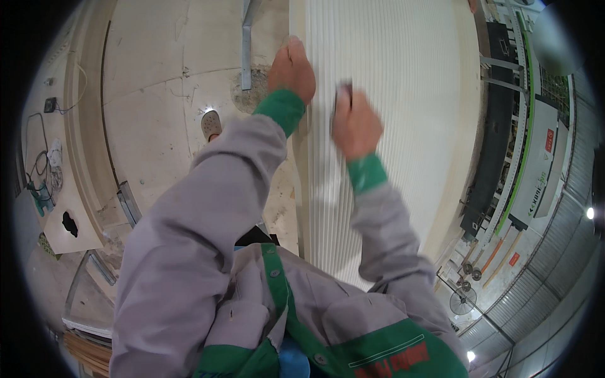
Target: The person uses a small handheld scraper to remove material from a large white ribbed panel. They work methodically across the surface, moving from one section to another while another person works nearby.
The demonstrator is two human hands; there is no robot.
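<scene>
A long cream-white panel with fine ribs along its length lies in front of me. My left hand is closed at the panel's left edge; whatever its fingers hold, if anything, is hidden. Over the ribs near that edge is my right hand, smeared by motion. Its fingers are wrapped round a small, thin dark object, too blurred to name. Both my forearms wear grey sleeves with green cuffs.
A metal leg stands on the left beside a stained floor patch. A clog on a foot shows there too. Another bench with cables is farther left. On the right stands a long machine with a green strip, and a fan.
</scene>
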